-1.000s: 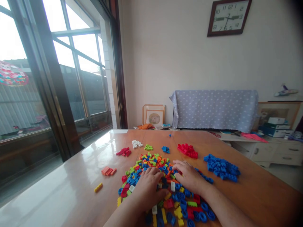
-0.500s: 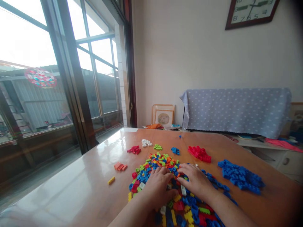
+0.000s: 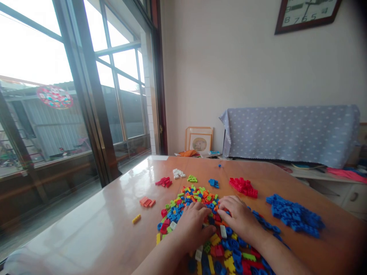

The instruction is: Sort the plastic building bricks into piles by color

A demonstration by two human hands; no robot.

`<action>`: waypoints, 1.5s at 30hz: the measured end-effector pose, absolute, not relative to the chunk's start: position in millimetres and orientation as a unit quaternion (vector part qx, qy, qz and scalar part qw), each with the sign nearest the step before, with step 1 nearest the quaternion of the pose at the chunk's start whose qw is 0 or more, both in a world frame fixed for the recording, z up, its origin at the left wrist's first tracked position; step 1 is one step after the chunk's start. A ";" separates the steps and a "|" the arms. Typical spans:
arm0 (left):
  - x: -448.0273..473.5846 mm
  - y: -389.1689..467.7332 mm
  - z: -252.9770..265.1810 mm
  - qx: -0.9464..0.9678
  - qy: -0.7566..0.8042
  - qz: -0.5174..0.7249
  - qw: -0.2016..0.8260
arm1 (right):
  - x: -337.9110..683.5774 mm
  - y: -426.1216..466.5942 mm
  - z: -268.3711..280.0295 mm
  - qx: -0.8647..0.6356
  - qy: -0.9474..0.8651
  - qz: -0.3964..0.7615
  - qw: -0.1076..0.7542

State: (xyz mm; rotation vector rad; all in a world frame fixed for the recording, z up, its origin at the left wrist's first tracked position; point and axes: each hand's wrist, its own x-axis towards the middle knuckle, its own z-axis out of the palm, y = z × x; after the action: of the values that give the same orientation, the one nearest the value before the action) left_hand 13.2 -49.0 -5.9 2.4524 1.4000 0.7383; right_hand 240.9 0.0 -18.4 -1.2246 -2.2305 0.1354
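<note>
A heap of mixed toy building bricks spreads over the table in front of me. My left hand rests on the middle of it, fingers stretched forward and thumb out to the side, with bricks around and under it. Just to its right, my right hand reaches into the heap. Its fingers are bent down and the thumb is drawn in near them; what lies between the fingertips is hidden. Below and between the hands are a white brick, a yellow brick and several blue ring-shaped pieces.
Colour groups lie around the heap on the brown table: blue bricks, red bricks, small blue bricks, green bricks, white bricks, dark pink bricks, orange bricks and a yellow brick.
My right hand's fingers have bent more and drawn in toward the thumb. My left hand stays in nearly the same place on the heap. The view has shifted slightly.
</note>
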 end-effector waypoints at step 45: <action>-150.3 -40.9 -3.2 0.466 0.843 0.263 -0.050 | 257.0 -3.6 -11.4 -0.461 -0.808 0.111 0.349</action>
State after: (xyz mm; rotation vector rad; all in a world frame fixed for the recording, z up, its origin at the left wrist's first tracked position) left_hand -150.3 -40.9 -3.2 1.5132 2.7369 0.8541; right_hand 257.0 -3.6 -11.4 -1.1949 -2.0952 0.2876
